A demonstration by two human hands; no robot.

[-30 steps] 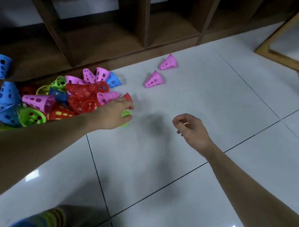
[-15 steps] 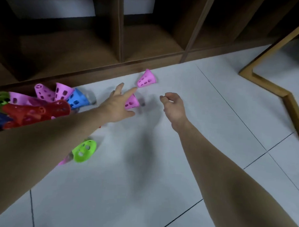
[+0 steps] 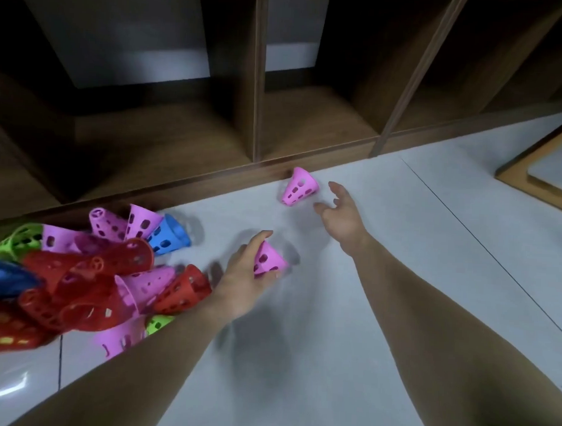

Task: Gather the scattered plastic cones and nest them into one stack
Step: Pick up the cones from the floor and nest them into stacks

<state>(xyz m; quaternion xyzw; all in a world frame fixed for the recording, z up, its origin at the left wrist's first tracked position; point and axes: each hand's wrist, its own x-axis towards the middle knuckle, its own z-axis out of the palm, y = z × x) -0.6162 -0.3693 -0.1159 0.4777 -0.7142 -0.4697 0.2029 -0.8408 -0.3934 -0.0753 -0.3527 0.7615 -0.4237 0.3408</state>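
A pink cone (image 3: 269, 259) is gripped by the left hand (image 3: 245, 272) low over the white tiled floor (image 3: 400, 250); the fingers are curled over its top and the thumb is tucked beneath its wide rim, which points toward the right. The right hand (image 3: 341, 212) is held open just beside a second pink cone (image 3: 298, 188), its fingers spread and relaxed, and no contact between the two can be made out. This second cone lies on its side near the far edge of the floor, right against the base of a dark wooden shelf unit (image 3: 255, 115).

A heap of cones (image 3: 87, 275) is piled at the left edge of the floor, against the same shelf base. Red, pink, green and blue pieces are mixed in it (all perforated with small holes), and most are tipped on their sides. A blue cone (image 3: 169, 237) sits at the heap's right fringe, beside two pink ones standing close to the shelf. A red cone (image 3: 183, 292) lies nearest the left wrist, and part of a green cone (image 3: 159, 323) is seen just beyond the left forearm.

At the far right edge of the floor a light wooden frame (image 3: 532, 178) is partly in view.
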